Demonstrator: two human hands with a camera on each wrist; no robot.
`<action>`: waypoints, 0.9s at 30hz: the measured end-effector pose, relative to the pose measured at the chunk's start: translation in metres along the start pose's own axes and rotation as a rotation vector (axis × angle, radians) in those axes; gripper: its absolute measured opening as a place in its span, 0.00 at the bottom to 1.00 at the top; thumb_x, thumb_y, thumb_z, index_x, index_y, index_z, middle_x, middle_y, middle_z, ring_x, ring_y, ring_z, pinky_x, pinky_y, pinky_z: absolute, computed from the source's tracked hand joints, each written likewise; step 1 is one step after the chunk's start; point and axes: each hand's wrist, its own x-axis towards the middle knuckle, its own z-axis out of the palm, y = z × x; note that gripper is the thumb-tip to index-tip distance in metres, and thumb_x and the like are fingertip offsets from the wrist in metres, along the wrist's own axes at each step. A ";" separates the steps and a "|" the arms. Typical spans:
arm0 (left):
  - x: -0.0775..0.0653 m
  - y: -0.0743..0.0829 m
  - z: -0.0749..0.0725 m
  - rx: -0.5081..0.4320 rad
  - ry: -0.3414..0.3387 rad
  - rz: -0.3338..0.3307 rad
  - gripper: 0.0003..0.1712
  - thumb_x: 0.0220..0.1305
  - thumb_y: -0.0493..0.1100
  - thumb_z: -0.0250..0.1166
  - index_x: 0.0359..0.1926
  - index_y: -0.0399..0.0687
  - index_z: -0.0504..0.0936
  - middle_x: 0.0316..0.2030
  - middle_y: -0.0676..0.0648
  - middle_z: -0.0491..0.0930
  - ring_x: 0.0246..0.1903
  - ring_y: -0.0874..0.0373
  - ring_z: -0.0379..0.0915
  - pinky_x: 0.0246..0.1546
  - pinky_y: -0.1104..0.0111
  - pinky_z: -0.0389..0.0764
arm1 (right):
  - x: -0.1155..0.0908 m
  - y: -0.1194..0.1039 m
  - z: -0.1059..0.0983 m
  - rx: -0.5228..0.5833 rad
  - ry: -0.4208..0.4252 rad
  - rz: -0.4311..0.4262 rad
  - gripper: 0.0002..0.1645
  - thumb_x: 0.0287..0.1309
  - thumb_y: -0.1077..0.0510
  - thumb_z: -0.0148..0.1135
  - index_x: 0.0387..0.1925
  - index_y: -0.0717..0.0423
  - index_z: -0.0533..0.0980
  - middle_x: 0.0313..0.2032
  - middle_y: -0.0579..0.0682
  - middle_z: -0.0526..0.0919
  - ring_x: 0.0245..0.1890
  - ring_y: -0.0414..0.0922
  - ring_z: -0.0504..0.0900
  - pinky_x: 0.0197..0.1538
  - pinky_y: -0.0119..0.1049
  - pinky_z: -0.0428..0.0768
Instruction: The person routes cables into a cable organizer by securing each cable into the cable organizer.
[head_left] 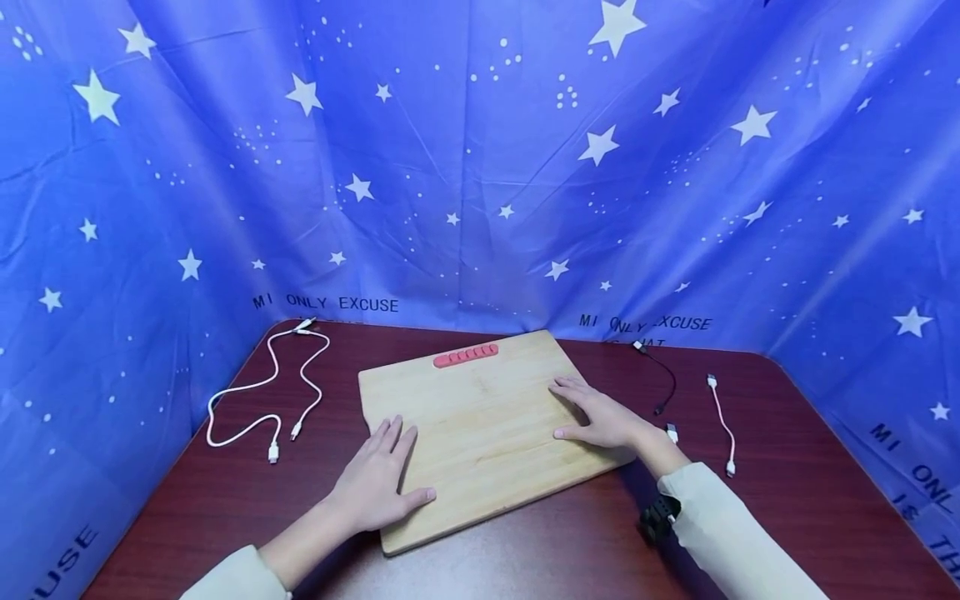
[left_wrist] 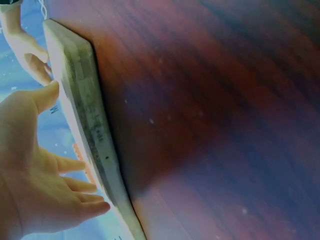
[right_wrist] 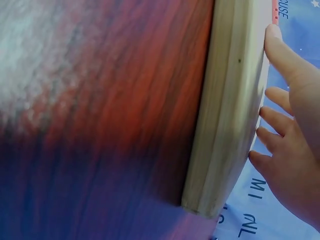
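A pale wooden cutting board (head_left: 480, 442) lies flat and slightly turned on the dark red table. Near its far edge sits a red strip with several slots (head_left: 466, 356). My left hand (head_left: 377, 479) rests on the board's left side, fingers spread and thumb apart. On the right side my right hand (head_left: 600, 415) touches the top with its fingers extended. From the left wrist view, the left hand (left_wrist: 45, 175) shows straight fingers at the board's edge (left_wrist: 95, 115). The right wrist view has the right hand's (right_wrist: 295, 135) fingertips right at the board's surface.
A long white cable (head_left: 273, 367) lies in loops left of the board. To the right are a short black cable (head_left: 671, 375), a short white cable (head_left: 722, 421) and a white plug (head_left: 672, 432) partly behind the right wrist. A blue starred curtain (head_left: 465, 167) surrounds the table (head_left: 810, 500).
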 end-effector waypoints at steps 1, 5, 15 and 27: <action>0.000 0.001 0.001 -0.009 -0.011 -0.010 0.51 0.52 0.64 0.66 0.68 0.35 0.64 0.69 0.28 0.58 0.72 0.34 0.50 0.71 0.44 0.60 | 0.000 0.001 0.000 0.002 0.000 0.000 0.44 0.56 0.45 0.66 0.67 0.64 0.64 0.70 0.66 0.61 0.72 0.63 0.57 0.71 0.60 0.60; 0.001 0.003 0.000 -0.044 -0.055 -0.033 0.52 0.52 0.64 0.67 0.68 0.34 0.63 0.70 0.28 0.57 0.72 0.33 0.48 0.71 0.43 0.58 | 0.000 0.001 -0.001 0.000 0.002 -0.005 0.43 0.56 0.47 0.67 0.66 0.66 0.65 0.69 0.67 0.62 0.71 0.64 0.58 0.71 0.61 0.61; 0.010 0.010 -0.005 -0.041 -0.162 -0.050 0.54 0.52 0.60 0.69 0.68 0.28 0.59 0.69 0.22 0.52 0.71 0.28 0.44 0.72 0.42 0.54 | 0.002 -0.002 -0.015 -0.039 -0.081 -0.026 0.43 0.54 0.47 0.68 0.64 0.67 0.66 0.68 0.69 0.64 0.69 0.65 0.61 0.68 0.60 0.64; 0.024 0.012 -0.013 -0.023 -0.293 -0.091 0.55 0.52 0.56 0.71 0.69 0.26 0.57 0.70 0.21 0.46 0.72 0.27 0.39 0.71 0.38 0.51 | -0.001 -0.006 -0.013 -0.037 -0.090 0.008 0.44 0.53 0.47 0.69 0.65 0.66 0.65 0.67 0.69 0.64 0.69 0.66 0.62 0.67 0.61 0.65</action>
